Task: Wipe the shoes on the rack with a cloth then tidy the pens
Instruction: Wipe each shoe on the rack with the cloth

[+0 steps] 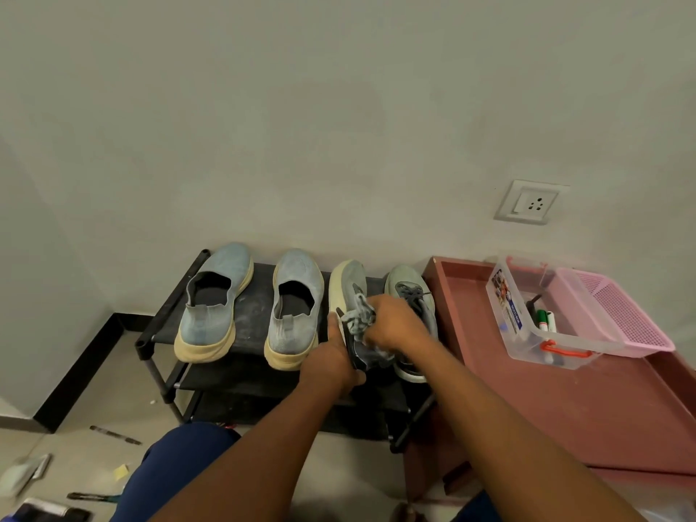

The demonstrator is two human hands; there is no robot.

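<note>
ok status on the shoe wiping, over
Left hand grips tipped third shoe. Right hand rubs grey cloth on it. Nothing in the way.

Soft, even, rather dim indoor light, no glare, faint shadows under the shoe rack (241, 344), wide-angle bending at the edges, blur on the items at the lower left corner, centre slightly soft

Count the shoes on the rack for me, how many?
4: two blue slip-ons at left, a tipped grey shoe in the hands, and a laced one rightmost. Lower shelves are partly hidden.
</note>
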